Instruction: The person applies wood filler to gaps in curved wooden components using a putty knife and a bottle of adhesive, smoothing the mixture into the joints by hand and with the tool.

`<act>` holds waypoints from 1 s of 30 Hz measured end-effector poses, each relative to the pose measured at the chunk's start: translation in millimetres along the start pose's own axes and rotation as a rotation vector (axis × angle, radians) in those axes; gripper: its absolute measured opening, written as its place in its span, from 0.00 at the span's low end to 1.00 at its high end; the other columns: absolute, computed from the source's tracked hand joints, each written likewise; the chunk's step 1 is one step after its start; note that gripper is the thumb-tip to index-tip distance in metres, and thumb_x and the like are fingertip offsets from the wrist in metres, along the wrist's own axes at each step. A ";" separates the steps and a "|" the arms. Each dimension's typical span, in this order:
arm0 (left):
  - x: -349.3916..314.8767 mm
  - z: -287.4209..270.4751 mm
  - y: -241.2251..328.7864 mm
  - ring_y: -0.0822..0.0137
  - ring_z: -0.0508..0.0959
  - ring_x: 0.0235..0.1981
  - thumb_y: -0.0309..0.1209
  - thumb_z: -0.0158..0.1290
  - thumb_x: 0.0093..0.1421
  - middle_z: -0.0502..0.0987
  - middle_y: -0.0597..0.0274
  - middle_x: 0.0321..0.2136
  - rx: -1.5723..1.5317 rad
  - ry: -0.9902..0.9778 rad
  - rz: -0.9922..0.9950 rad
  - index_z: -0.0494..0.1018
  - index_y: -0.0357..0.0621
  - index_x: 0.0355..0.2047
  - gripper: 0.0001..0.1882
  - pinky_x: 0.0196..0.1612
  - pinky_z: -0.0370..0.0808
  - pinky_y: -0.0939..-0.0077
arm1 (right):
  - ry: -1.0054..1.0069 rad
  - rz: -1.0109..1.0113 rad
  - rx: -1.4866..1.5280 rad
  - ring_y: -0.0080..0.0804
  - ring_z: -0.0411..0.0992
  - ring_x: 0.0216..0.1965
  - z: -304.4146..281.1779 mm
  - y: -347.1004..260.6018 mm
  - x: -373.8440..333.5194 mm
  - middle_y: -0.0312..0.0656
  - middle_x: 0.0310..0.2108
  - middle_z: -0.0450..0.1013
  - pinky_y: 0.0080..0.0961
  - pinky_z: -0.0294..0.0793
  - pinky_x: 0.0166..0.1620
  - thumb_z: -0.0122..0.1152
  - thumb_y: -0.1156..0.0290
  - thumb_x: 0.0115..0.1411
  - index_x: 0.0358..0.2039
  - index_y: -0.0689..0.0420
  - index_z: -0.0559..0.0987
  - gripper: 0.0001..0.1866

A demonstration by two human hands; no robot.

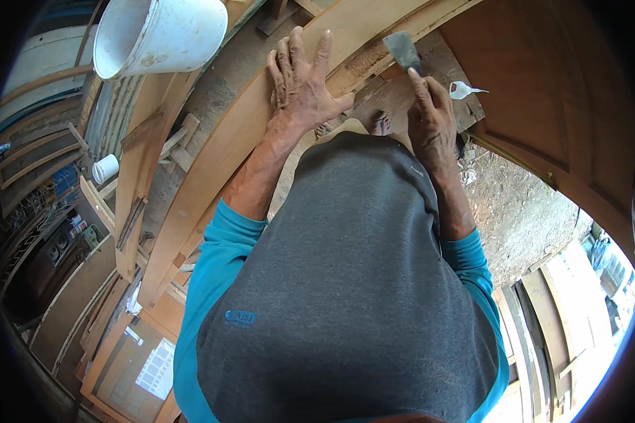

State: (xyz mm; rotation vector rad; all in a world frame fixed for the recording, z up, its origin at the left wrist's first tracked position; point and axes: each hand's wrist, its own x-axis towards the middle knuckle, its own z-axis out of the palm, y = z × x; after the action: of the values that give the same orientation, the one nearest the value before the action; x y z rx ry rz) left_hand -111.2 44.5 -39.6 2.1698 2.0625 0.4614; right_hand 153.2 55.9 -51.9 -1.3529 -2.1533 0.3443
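Note:
My left hand [302,88] lies with fingers spread on a long, pale brown wooden board [222,151]. It holds nothing. A putty knife [402,51] with a broad grey metal blade is in my right hand [432,120], whose fingers are wrapped round its handle. The blade points up and away, close to the board's inner edge, where a rough brown strip [363,63] shows. Whether the blade touches the wood I cannot tell. Just right of that hand, a small white bottle with a narrow nozzle [461,90] rests on a wooden surface.
A large white bucket [180,39] stands at the far left, a smaller white pot [106,169] below it. Big brown wooden panels [543,77] rise on the right. Wooden pieces [130,204] lean along the left. Bare ground [515,211] shows on the right.

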 end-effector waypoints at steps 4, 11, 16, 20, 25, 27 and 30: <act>-0.2 1.8 -0.9 0.27 0.55 0.71 0.55 0.74 0.40 0.52 0.29 0.72 -0.019 0.001 0.011 0.59 0.48 0.78 0.65 0.72 0.51 0.25 | -0.049 -0.029 -0.022 0.44 0.77 0.54 -0.3 -0.4 1.4 0.40 0.57 0.75 0.40 0.80 0.57 0.61 0.82 0.59 0.72 0.40 0.75 0.39; 1.0 2.4 0.2 0.34 0.56 0.72 0.54 0.73 0.42 0.54 0.33 0.72 0.029 0.005 -0.006 0.59 0.52 0.79 0.64 0.72 0.52 0.30 | -0.165 -0.044 0.011 0.46 0.76 0.56 -4.7 -10.5 -3.5 0.44 0.58 0.74 0.40 0.79 0.59 0.60 0.82 0.64 0.72 0.44 0.75 0.36; -1.6 4.1 -0.4 0.34 0.56 0.72 0.54 0.73 0.42 0.55 0.33 0.72 0.026 0.013 -0.025 0.61 0.53 0.78 0.63 0.72 0.52 0.31 | -0.230 -0.176 0.020 0.41 0.76 0.48 -5.8 -31.2 -6.8 0.38 0.55 0.74 0.37 0.79 0.53 0.66 0.78 0.60 0.71 0.41 0.76 0.38; -0.4 3.6 -0.5 0.34 0.56 0.72 0.54 0.72 0.41 0.55 0.32 0.71 -0.028 0.029 -0.015 0.63 0.52 0.77 0.62 0.72 0.52 0.31 | -0.274 -0.216 -0.035 0.42 0.76 0.48 2.4 -20.4 -15.3 0.40 0.57 0.74 0.39 0.77 0.55 0.65 0.77 0.62 0.71 0.40 0.76 0.36; -4.8 9.6 -2.9 0.32 0.56 0.72 0.55 0.72 0.41 0.55 0.31 0.72 -0.041 0.061 -0.031 0.63 0.52 0.77 0.62 0.73 0.52 0.30 | -0.182 -0.212 -0.071 0.46 0.76 0.49 8.4 -0.8 -9.4 0.42 0.59 0.74 0.41 0.78 0.54 0.61 0.81 0.61 0.72 0.41 0.75 0.38; -6.3 10.8 -3.0 0.32 0.56 0.73 0.55 0.72 0.42 0.54 0.30 0.72 -0.039 0.056 -0.036 0.63 0.53 0.77 0.62 0.73 0.52 0.29 | -0.206 -0.217 -0.050 0.48 0.76 0.48 2.5 -0.5 -3.7 0.43 0.57 0.74 0.42 0.78 0.54 0.60 0.82 0.61 0.72 0.44 0.74 0.38; -6.1 11.3 -4.3 0.31 0.55 0.73 0.55 0.73 0.42 0.53 0.29 0.73 -0.039 0.048 -0.035 0.62 0.53 0.77 0.62 0.73 0.51 0.27 | -0.181 -0.227 -0.048 0.49 0.75 0.47 1.7 2.1 -1.1 0.42 0.57 0.75 0.43 0.78 0.53 0.59 0.82 0.61 0.72 0.45 0.74 0.38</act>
State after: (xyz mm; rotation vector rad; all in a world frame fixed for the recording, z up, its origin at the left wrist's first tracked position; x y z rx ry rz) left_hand -112.1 40.1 -52.4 2.1175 2.0936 0.5506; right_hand 154.0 56.0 -54.6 -1.1234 -2.4510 0.3369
